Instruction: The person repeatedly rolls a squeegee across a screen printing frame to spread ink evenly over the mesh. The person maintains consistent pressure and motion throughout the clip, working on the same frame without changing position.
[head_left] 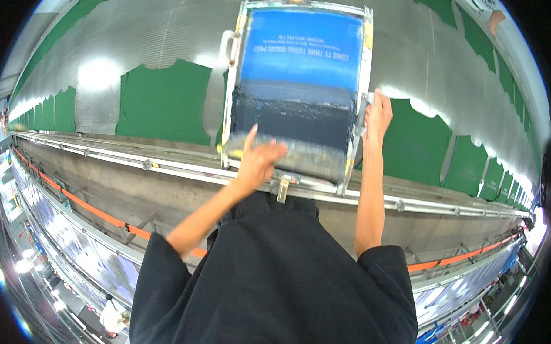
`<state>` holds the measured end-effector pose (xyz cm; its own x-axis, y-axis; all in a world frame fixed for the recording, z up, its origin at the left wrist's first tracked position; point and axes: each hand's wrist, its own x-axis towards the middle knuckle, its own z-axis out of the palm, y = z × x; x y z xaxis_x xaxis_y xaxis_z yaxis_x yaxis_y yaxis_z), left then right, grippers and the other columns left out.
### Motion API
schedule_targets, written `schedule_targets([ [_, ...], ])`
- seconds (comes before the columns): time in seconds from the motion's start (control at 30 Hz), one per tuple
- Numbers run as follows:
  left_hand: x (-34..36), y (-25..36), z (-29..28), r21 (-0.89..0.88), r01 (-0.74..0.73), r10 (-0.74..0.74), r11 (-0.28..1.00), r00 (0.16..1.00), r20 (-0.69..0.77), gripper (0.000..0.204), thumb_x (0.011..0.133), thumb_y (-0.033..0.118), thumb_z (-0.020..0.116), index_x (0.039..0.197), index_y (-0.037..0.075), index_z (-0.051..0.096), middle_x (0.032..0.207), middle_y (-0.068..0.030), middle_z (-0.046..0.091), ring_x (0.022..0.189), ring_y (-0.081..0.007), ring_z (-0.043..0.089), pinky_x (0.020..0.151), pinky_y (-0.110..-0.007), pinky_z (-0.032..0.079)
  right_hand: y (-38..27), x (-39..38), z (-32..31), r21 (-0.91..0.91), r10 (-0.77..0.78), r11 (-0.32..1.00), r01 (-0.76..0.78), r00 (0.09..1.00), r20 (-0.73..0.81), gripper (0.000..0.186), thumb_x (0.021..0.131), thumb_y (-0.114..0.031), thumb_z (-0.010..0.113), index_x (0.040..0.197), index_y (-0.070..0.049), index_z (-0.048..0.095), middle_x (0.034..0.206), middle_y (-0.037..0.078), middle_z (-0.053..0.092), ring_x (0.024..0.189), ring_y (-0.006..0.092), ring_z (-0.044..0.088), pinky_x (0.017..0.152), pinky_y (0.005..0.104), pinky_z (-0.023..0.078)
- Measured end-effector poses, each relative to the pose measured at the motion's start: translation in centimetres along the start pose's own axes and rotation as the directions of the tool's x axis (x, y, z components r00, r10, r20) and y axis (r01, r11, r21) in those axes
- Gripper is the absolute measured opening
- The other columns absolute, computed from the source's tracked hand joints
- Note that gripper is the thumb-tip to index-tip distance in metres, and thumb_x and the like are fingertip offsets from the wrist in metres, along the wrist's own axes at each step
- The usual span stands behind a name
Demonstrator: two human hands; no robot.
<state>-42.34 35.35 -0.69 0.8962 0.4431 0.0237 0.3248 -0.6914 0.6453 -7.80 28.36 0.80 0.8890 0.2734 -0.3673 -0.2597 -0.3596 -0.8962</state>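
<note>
A screen-printing frame (364, 60) with a blue mesh and a dark band of ink across its lower half lies on a long silver table (165, 28). My right hand (377, 118) grips the frame's right metal edge. My left hand (261, 159) hovers over the frame's near edge, fingers loosely curled and thumb up; it is blurred and seems to hold nothing. Green fabric pieces lie on the table, one (162, 101) to the left of the frame and one (419, 146) to the right.
A metal rail (166, 168) runs along the table's near edge, with an orange strip (92, 208) lower down. More green pieces (494, 173) line the table both ways. A white handle (225, 46) sticks out on the frame's left side. Another person (109, 316) stands far below left.
</note>
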Motion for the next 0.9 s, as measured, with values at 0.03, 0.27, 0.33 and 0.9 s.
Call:
schedule_targets([
  [0.03, -2.2, 0.7, 0.1, -0.009, 0.021, -0.021, 1.0, 0.999, -0.03, 0.064, 0.068, -0.005, 0.064, 0.127, 0.017, 0.073, 0.131, -0.0039, 0.074, 0.126, -0.0258, 0.068, 0.13, -0.063, 0.008, -0.5, -0.7, 0.7, -0.017, -0.078, 0.997, 0.077, 0.996, -0.05, 0.038, 0.101, -0.043, 0.069, 0.087, -0.008, 0.061, 0.068, -0.003, 0.05, 0.057, 0.0055, 0.039, 0.052, 0.0268, 0.029],
  [0.27, -6.4, -5.2, -5.4, 0.02, 0.077, -0.077, 0.997, 0.996, 0.033, 0.054, 0.076, -0.002, 0.063, 0.127, 0.015, 0.072, 0.132, -0.0011, 0.073, 0.129, -0.0225, 0.065, 0.13, -0.063, 0.007, 2.5, -4.2, 8.8, 0.019, -0.2, 0.979, 0.201, 0.977, -0.069, 0.031, 0.107, -0.029, 0.062, 0.085, -0.008, 0.056, 0.065, -0.004, 0.046, 0.058, 0.0067, 0.042, 0.054, 0.0275, 0.032],
  [0.33, -7.8, -8.8, -8.1, 0.081, 0.099, -0.102, 0.992, 0.994, 0.027, 0.049, 0.077, -0.003, 0.062, 0.122, 0.014, 0.074, 0.124, -0.0014, 0.076, 0.123, -0.0226, 0.068, 0.131, -0.062, 0.005, 5.0, -5.4, 14.0, 0.036, -0.243, 0.969, 0.245, 0.969, -0.041, 0.031, 0.107, -0.027, 0.061, 0.083, -0.008, 0.054, 0.063, -0.004, 0.045, 0.056, 0.0066, 0.041, 0.053, 0.0278, 0.032],
  [0.9, -20.3, -35.0, -25.1, 0.131, 0.182, -0.202, 0.975, 0.966, 0.16, 0.048, 0.075, -0.003, 0.063, 0.117, 0.015, 0.076, 0.118, -0.0062, 0.078, 0.121, -0.0234, 0.07, 0.131, -0.058, 0.006, 12.3, -17.8, 44.8, -0.289, -0.358, 0.901, 0.323, 0.93, -0.076, 0.029, 0.101, -0.027, 0.061, 0.092, 0.0, 0.06, 0.08, 0.008, 0.06, 0.074, 0.0222, 0.055, 0.071, 0.0404, 0.045],
])
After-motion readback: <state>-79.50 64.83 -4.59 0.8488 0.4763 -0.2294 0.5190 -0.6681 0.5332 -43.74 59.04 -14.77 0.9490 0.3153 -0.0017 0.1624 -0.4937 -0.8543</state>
